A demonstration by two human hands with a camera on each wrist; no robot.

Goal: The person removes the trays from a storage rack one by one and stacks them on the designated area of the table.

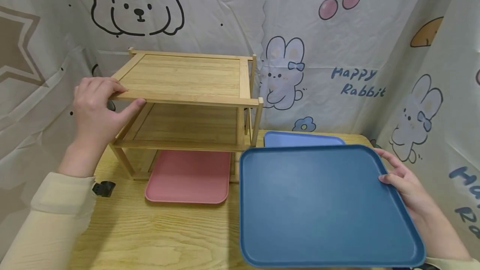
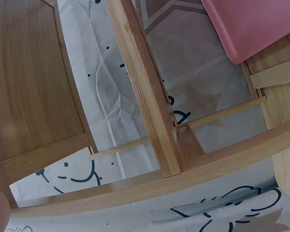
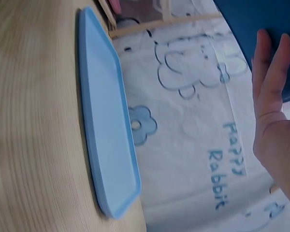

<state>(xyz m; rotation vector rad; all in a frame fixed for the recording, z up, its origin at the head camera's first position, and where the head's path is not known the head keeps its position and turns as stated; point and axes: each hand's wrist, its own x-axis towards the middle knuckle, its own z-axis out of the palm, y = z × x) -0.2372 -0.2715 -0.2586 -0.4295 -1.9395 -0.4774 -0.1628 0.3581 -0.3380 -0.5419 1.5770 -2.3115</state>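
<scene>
My right hand point(image 1: 408, 186) holds a dark blue tray point(image 1: 330, 207) by its right rim, thumb over the edge and fingers underneath. In the right wrist view the fingers lie along the underside of this tray point(image 3: 270, 14), up above the table. At the left, my left hand point(image 1: 99, 103) grips the front left corner of the top board of a wooden rack point(image 1: 183, 76), with the thumb along the front edge. A pink tray point(image 1: 189, 178) lies in the rack's bottom level and sticks out at the front. The middle shelf point(image 1: 187, 124) is bare.
A light blue tray point(image 1: 300, 138) lies on the wooden table point(image 1: 161, 236) to the right of the rack, partly hidden behind the dark blue tray in the head view. Cloth with cartoon prints point(image 1: 225, 16) hangs behind and at both sides.
</scene>
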